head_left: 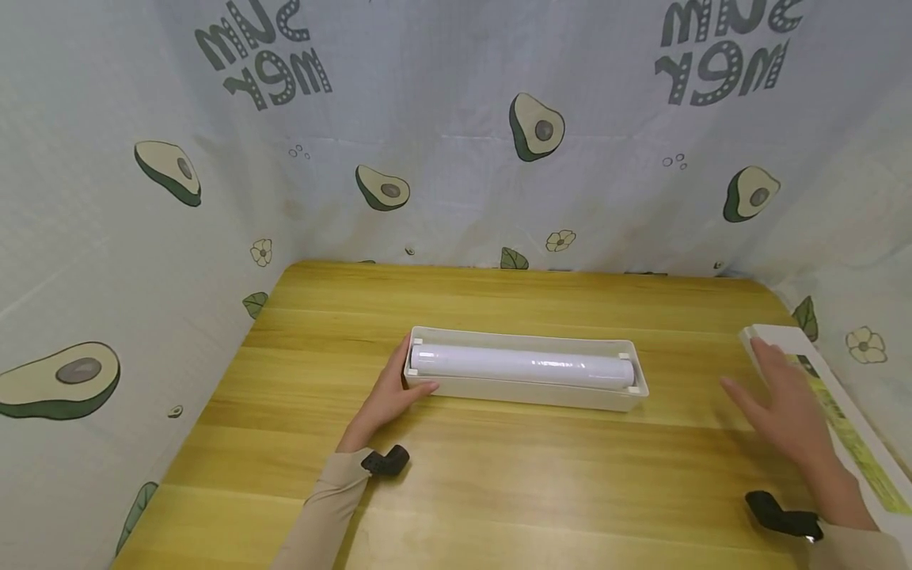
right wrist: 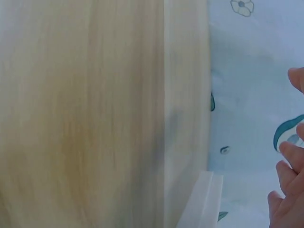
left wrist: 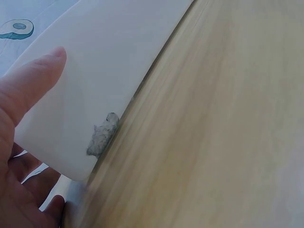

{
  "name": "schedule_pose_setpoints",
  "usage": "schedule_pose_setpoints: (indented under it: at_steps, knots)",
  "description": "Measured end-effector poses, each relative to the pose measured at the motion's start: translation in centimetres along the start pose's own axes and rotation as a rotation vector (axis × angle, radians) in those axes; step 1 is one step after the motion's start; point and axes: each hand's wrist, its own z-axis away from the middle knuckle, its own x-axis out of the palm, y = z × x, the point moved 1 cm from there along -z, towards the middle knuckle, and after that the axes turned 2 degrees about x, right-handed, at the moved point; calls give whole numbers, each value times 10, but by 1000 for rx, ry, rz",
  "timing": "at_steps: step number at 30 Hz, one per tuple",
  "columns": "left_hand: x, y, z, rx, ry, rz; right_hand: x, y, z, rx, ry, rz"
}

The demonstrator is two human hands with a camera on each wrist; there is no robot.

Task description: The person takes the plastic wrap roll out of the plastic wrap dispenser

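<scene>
A long white open-topped box (head_left: pixel 527 393) lies across the middle of the table in the head view. A shiny white roll (head_left: pixel 513 366), probably plastic film, rests lengthwise inside it. My left hand (head_left: pixel 388 396) holds the box's left end, thumb on the front wall and fingers round the end. In the left wrist view a crumpled grey patch (left wrist: pixel 103 135) sticks to the box wall by its lower edge. At the right, my right hand (head_left: pixel 794 412) is spread and holds nothing. It overlaps a long white piece with a green-yellow label (head_left: pixel 851 435) in the head view.
The wooden table (head_left: pixel 499 483) reaches back to a pale curtain (head_left: pixel 442 95) printed with avocados, which also hangs along both sides. In the right wrist view, a corner of the long white piece (right wrist: pixel 202 204) lies by the table's right edge.
</scene>
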Motion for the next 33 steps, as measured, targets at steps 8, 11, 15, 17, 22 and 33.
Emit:
schedule_pose_setpoints:
  at_steps: [8,11,15,17,22,33]
  knots:
    - [0,-2,-1,7,4,-13,4,-13,-6,-24,-16,25]
    - [0,-2,-1,5,5,-14,7,-19,-8,-49,-14,-3]
    - [0,-1,-1,-6,8,-15,11,-27,-10,-65,-28,-12]
    - [0,-1,-1,-7,8,-13,14,-29,-11,-69,-40,-8]
    - [0,-2,-1,1,4,-13,20,-33,-14,-82,-56,0]
    - [-1,-1,-1,-10,3,-20,23,-43,-21,-87,-58,32]
